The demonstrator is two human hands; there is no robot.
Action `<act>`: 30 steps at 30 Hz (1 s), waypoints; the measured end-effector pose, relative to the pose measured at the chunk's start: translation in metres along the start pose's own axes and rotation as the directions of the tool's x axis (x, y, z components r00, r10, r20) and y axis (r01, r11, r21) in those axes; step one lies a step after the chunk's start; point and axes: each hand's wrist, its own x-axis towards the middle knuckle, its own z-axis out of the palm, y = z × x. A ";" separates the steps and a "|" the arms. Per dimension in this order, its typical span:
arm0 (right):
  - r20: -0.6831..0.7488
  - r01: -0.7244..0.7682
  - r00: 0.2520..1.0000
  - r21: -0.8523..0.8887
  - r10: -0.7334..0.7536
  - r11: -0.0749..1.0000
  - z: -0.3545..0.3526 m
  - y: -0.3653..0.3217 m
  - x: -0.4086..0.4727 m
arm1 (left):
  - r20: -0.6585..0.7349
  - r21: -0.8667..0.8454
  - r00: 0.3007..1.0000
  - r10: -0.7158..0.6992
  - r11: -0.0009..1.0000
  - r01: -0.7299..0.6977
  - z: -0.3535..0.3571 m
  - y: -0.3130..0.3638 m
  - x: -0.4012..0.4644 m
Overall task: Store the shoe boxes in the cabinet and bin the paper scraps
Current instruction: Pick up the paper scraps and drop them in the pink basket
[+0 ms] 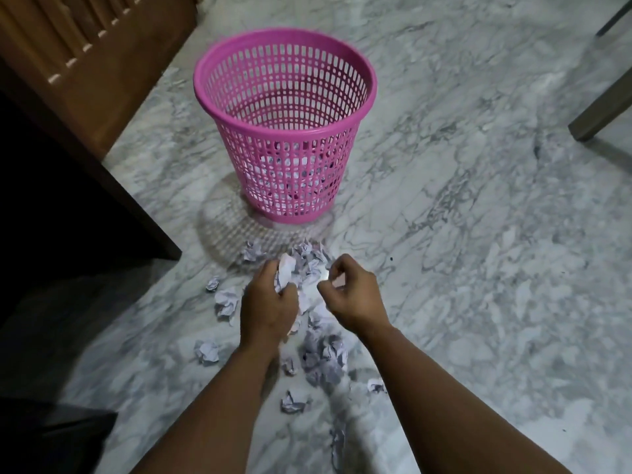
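A pink plastic mesh bin (pixel 285 80) stands upright on the marble floor, with crumpled white paper showing through its lower wall. Several crumpled paper scraps (pixel 323 354) lie scattered on the floor in front of it. My left hand (pixel 266 302) grips a crumpled paper scrap (pixel 285 273) just above the pile. My right hand (pixel 352 289) hovers beside it with fingers curled; a small bit of white shows at its fingertips, and I cannot tell whether it pinches paper. No shoe boxes are in view.
A wooden cabinet (pixel 85 63) stands at the left, its dark side reaching down toward the scraps. A furniture leg (pixel 602 111) stands at the right edge. Grey-veined marble floor (pixel 478 234) spreads to the right of the bin.
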 end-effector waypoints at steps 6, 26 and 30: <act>-0.345 0.432 0.862 0.115 -0.371 0.895 -0.058 -0.144 0.095 | -0.303 -0.154 0.925 0.231 0.946 -0.286 -0.064 0.133 0.123; -0.589 0.262 0.757 -0.122 -0.282 0.957 -0.121 -0.120 0.144 | -0.381 0.211 0.904 0.196 0.970 -0.121 -0.093 0.048 0.148; -0.313 -0.085 0.950 -0.238 0.006 0.968 -0.088 0.022 0.089 | -0.003 0.534 0.998 -0.059 0.844 0.051 -0.087 -0.074 0.076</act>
